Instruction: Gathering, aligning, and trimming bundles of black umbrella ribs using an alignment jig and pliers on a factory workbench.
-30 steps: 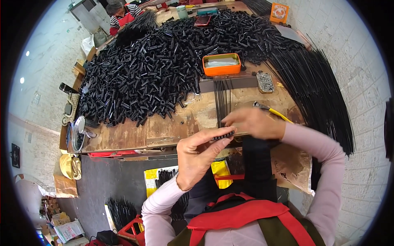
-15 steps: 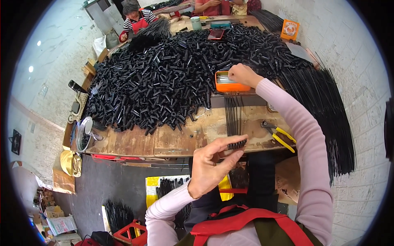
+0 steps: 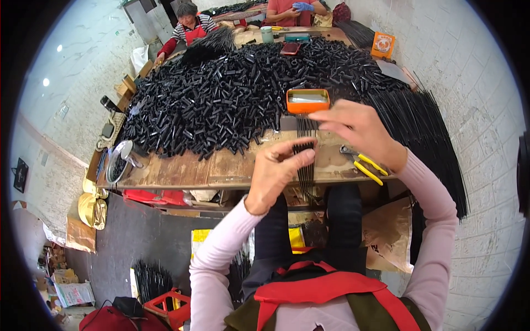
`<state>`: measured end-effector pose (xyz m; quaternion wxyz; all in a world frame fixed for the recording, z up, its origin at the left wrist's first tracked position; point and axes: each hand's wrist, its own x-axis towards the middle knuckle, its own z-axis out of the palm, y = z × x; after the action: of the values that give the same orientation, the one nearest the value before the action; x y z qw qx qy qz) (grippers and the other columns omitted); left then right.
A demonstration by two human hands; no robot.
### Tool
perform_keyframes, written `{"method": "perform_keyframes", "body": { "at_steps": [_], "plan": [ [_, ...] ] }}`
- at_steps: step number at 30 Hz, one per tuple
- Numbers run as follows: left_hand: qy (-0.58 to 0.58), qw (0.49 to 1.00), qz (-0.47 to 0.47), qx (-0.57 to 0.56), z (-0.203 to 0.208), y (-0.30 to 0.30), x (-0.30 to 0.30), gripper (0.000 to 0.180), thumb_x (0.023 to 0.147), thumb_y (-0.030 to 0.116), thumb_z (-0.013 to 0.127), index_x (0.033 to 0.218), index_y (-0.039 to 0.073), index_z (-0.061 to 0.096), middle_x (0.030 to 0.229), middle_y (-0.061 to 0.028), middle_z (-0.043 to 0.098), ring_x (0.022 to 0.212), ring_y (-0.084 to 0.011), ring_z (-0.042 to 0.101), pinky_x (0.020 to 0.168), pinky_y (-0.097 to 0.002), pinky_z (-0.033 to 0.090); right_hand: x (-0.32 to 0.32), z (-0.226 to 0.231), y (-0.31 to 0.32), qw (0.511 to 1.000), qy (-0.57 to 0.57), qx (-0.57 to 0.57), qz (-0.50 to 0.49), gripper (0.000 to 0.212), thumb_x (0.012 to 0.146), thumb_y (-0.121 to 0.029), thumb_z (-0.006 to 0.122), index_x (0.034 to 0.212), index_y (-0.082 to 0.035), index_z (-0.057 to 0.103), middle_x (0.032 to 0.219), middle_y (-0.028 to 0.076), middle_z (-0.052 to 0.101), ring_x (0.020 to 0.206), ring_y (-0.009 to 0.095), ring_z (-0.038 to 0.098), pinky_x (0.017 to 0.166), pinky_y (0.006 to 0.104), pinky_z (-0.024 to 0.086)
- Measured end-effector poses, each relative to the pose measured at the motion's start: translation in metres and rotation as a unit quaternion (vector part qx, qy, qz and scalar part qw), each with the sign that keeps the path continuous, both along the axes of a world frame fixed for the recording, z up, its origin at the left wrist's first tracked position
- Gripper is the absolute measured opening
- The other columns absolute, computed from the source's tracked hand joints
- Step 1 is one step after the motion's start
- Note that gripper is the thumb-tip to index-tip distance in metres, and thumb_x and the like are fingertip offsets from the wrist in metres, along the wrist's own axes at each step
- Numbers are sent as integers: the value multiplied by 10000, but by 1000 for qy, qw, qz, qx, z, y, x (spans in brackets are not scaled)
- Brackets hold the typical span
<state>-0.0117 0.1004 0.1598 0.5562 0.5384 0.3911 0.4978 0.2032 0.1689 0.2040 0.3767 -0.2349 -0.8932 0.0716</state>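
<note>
Between thumb and fingers my left hand point(image 3: 276, 171) is closed on a bundle of thin black rods point(image 3: 306, 185). The rods run roughly lengthwise in front of me, above the near table edge. My right hand point(image 3: 359, 129) is just right of their upper part, with thumb and fingertips drawn together; the hand is slightly blurred, and whatever the fingertips pinch is too small to make out. Beyond the hands stands an orange box point(image 3: 308, 107) with thin pale pieces inside. Yellow-handled pliers point(image 3: 367, 167) lie on the wooden table point(image 3: 182, 171) below my right hand.
A wide heap of short black tubes point(image 3: 221, 105) covers the table's far part. Long black rods point(image 3: 425, 132) hang over its right side. A clear jar point(image 3: 117, 165) sits at the left corner. Two people are across the table, one with a blue glove point(image 3: 303, 6).
My right hand has left the orange box and come nearer, beside the rods. My left hand has moved forward with the bundle, now held more upright in view.
</note>
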Motion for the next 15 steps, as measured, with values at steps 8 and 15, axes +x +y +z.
{"method": "perform_keyframes", "body": {
  "at_steps": [8, 15],
  "plan": [
    [-87, 996, -3, 1, -6, 3, 3, 237, 932, 42, 661, 1151, -49, 677, 1025, -126, 714, 974, -193, 695, 871, -329, 602, 9, -14, -48, 987, -73, 123, -79, 541, 771, 35, 661, 1274, -164, 671, 870, 81, 570, 701, 233, 593, 606, 330, 504],
    [-84, 996, -4, 4, -5, 2, 2, 225, 942, 56, 652, 1138, -51, 679, 1021, -127, 714, 938, -185, 696, 871, -322, 600, 8, -18, -58, 984, -96, 111, -97, 565, 790, 42, 632, 1312, -173, 641, 884, 85, 560, 740, 233, 593, 626, 325, 511]
  ]
}}
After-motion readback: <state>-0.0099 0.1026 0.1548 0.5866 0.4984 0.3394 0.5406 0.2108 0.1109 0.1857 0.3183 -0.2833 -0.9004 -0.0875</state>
